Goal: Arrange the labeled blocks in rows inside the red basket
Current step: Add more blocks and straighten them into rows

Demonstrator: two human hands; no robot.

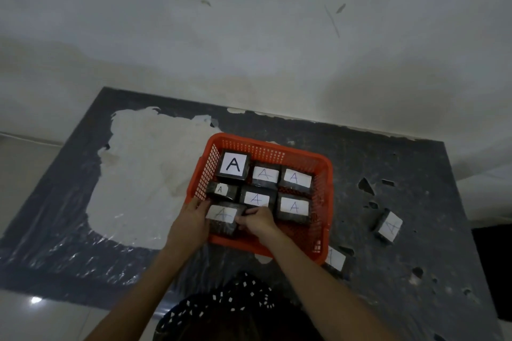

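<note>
Labeled blocks, lot of nine visible, each dark with a white paper "A" on top.

Item in hand: seventh block [224,217], held between both hands at the basket's 7 o'clock corner. Left hand [191,223] fingers [201,205] press its 9 o'clock end; right hand [256,220] fingers [249,212] curl against its 3 o'clock end. Both sets of fingers are closed on this block. Long axis runs 9-to-3, matching the rows behind it. Both hands equally near.

Container: red basket [322,166], mesh-walled, on the dark worktop [388,152]. Far row, three blocks: large printed "A" block [233,165] at 11 o'clock, two more toward 1 o'clock. Middle row, three blocks, the leftmost small block [221,189] directly at 12 o'clock from the held one.

Judgement: third row is being started; bare basket floor lies at 3 o'clock of the held block.

Outstanding: loose block [389,225] on the worktop at 3 o'clock of the basket; another block [335,259] just beside the basket's 5 o'clock corner.
</note>
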